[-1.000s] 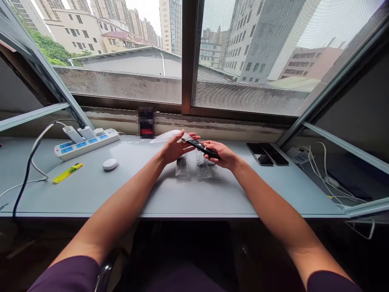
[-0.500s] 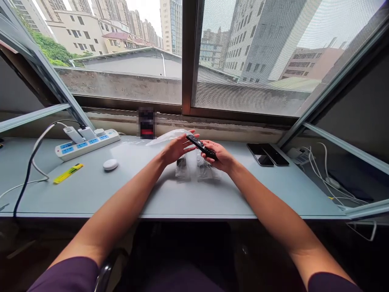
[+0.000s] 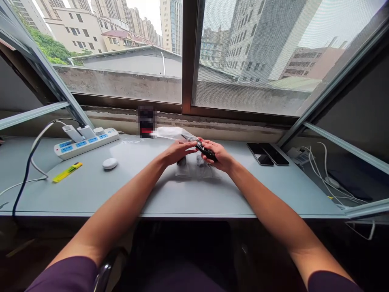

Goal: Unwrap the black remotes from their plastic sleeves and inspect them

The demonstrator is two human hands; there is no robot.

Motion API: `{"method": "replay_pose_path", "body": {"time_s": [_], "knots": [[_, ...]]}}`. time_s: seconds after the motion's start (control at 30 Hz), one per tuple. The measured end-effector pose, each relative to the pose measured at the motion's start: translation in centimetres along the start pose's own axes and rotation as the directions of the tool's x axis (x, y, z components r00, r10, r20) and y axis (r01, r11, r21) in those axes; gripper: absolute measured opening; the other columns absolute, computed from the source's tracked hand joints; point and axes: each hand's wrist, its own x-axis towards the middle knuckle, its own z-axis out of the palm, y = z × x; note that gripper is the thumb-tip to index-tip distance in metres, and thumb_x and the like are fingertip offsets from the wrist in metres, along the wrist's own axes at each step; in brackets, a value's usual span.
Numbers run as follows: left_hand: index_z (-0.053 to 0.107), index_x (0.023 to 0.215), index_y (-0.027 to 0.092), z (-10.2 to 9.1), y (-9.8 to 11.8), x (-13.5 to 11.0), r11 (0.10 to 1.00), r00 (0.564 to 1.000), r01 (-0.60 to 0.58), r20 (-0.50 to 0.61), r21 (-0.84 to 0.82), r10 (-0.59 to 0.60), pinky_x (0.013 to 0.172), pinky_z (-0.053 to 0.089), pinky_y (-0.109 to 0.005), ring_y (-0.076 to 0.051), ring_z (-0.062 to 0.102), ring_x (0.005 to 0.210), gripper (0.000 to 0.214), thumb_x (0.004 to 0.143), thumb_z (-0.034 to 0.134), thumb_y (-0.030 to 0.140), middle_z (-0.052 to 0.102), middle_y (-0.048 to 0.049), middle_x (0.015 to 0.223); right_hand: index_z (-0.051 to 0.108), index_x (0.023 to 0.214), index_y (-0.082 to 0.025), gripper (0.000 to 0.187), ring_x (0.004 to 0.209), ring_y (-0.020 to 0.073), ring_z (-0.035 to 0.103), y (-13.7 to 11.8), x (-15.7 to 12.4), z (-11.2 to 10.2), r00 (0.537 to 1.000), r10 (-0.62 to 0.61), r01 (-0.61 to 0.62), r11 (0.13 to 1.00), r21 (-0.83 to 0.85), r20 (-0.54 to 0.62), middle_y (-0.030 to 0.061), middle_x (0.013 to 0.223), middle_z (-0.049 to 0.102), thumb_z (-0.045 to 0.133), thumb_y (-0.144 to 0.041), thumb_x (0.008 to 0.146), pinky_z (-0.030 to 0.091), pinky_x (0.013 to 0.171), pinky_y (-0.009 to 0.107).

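My right hand (image 3: 218,156) grips a black remote control (image 3: 206,151) across its fingers, with the remote's far end tilted up toward my left hand. My left hand (image 3: 179,152) lies flat with its fingers extended, and the fingertips reach the remote's near side. Below both hands, two small clear plastic packets (image 3: 183,169) (image 3: 204,170) with dark contents lie side by side on the grey desk (image 3: 142,194). A crumpled clear plastic bag (image 3: 172,133) rests just behind my left fingers.
A white power strip (image 3: 86,142) with plugged-in adapters and cables sits at left, near a white oval object (image 3: 110,163) and a yellow marker (image 3: 67,172). Two black phones (image 3: 267,154) lie at right. A pixelated dark box (image 3: 146,121) stands against the window sill.
The remote has shifted down into my right hand, and my left hand has moved right and closed the gap to it. The plastic bag now lies further right, behind my left hand.
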Motion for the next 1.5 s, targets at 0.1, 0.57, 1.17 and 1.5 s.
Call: {"method": "replay_pose_path", "body": {"time_s": [0.1,0.57,1.17,1.5], "knots": [[0.087,0.121,0.020,-0.2,0.1,-0.1,0.998,0.997,0.053,0.050,0.029,-0.055,0.128,0.044,-0.059,-0.041,0.065,0.144,0.044,0.087,0.096,0.045,0.078,-0.0160,0.141,0.069,0.111,-0.018,0.012,0.055,0.0122,0.064,-0.1,0.0,-0.1,1.000,-0.006,0.006,1.000,-0.002,-0.004,0.0022,0.081,0.069,0.072,-0.023,0.101,0.038,0.034,0.017],[0.083,0.125,0.022,-0.5,0.8,-0.3,0.988,0.989,0.037,-0.145,0.153,-0.014,0.093,0.059,-0.039,-0.034,0.074,0.120,0.061,0.075,0.103,0.051,0.082,-0.0136,0.123,0.064,0.101,-0.020,0.015,0.053,0.0158,0.069,0.3,0.7,-0.8,0.992,0.082,-0.080,0.997,0.019,-0.092,0.0036,0.082,0.073,0.063,-0.034,0.108,0.038,0.032,0.021],[0.068,0.150,0.025,-0.5,0.7,-0.2,0.993,0.982,-0.035,-0.183,0.115,0.056,0.110,0.059,-0.052,-0.033,0.077,0.120,0.089,0.072,0.106,0.042,0.079,-0.0116,0.130,0.067,0.098,-0.021,0.018,0.067,0.0126,0.076,0.3,1.2,-0.9,0.942,-0.010,0.082,0.976,0.203,-0.335,0.0021,0.085,0.078,0.061,-0.012,0.112,0.065,0.059,0.019],[0.073,0.140,0.021,-0.7,0.7,-0.7,0.990,0.986,-0.033,-0.157,0.139,0.055,0.102,0.061,-0.048,-0.034,0.080,0.115,0.076,0.074,0.104,0.045,0.081,-0.0139,0.126,0.065,0.090,-0.021,0.020,0.070,0.0125,0.077,0.5,1.6,-1.2,0.906,-0.029,0.081,0.991,0.105,-0.421,0.0011,0.082,0.077,0.074,-0.018,0.107,0.064,0.058,0.018]]}}
